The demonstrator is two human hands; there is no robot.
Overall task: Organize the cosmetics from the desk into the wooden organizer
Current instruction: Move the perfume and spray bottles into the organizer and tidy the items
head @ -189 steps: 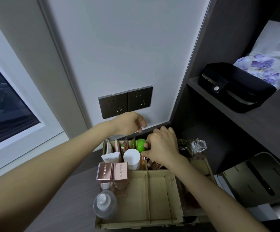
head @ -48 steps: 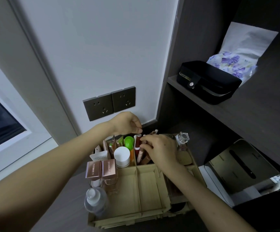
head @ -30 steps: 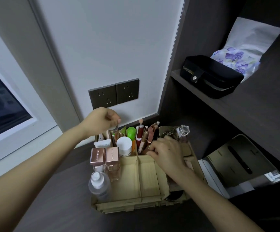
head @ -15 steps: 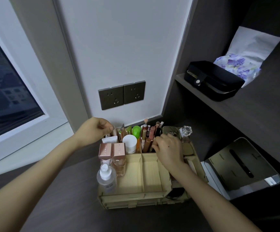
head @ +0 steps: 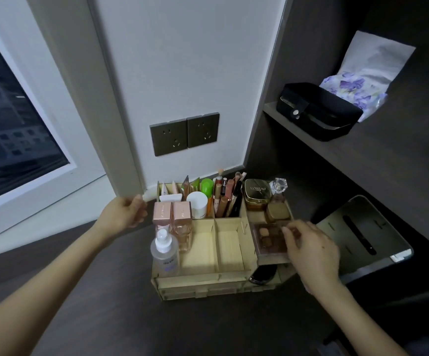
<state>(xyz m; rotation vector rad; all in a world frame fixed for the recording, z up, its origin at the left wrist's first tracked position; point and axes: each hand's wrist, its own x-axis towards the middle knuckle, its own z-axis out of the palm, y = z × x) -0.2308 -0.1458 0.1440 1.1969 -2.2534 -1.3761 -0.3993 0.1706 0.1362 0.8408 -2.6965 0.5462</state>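
Now right hand [head: 311, 253] fingertips on eyeshadow palette [head: 269, 238], left hand [head: 123, 211] half-open, empty

The wooden organizer [head: 208, 277] stood on the bench [head: 110, 312], before the wall sockets [head: 184, 133]. In the organizer's back compartments stood a jar [head: 198, 204] and pencils [head: 225, 199]; in its left front compartment a spray bottle [head: 164, 251]; on its right tier a palette [head: 269, 238]. A case [head: 318, 111] lay on the shelf [head: 357, 150] right of the organizer.

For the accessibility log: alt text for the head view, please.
A pale wooden compartment organizer on a dark desk holds bottles, pencils and compacts; the right hand touches a brown eyeshadow palette at its right side, while the empty left hand hovers beside it.
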